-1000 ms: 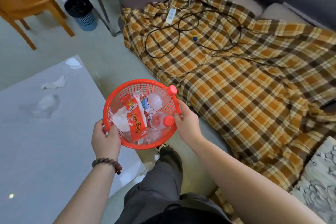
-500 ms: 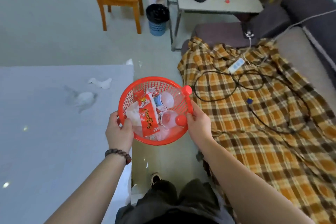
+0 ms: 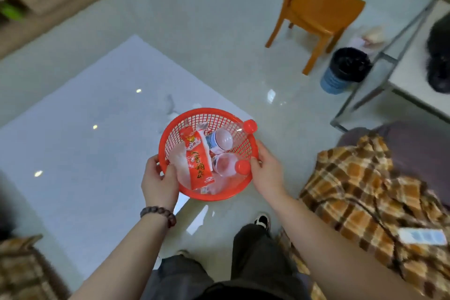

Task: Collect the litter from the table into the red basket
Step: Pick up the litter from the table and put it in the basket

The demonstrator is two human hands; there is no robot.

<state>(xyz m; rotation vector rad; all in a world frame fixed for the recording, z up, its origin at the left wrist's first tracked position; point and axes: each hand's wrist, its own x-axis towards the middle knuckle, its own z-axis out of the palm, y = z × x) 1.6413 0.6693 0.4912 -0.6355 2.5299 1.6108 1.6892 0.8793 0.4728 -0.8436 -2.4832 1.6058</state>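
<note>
Risk first: table (image 3: 80,143) looks not quite cleared. Pale crumpled scraps (image 3: 170,107) lie on its far edge just behind the basket, blurred, probably tissue. If the carry goes on now, litter stays behind and the task falls short.

Second risk, the red basket (image 3: 170,134) itself. It is held in the air over the table's corner and the floor, well filled. One clear bottle (image 3: 239,133) lies with its red cap propped on the far rim, neck sticking out past the mesh; a tilt or a quick turn would likely roll it over the edge. A second capped bottle (image 3: 225,165) lies lower, its cap against the near right wall, safer. A third bottle (image 3: 219,140) with a blue label and the red snack wrapper (image 3: 198,161) sit deep in the middle, over white paper; little danger there.

Hands. Left hand (image 3: 159,182) clamps the near left rim, thumb hooked inside the basket, fingers curled under. Right hand (image 3: 266,173) grips the right rim, fingers wrapped round the outside, thumb near the cap. Both closed on the basket, nothing else held.
</note>
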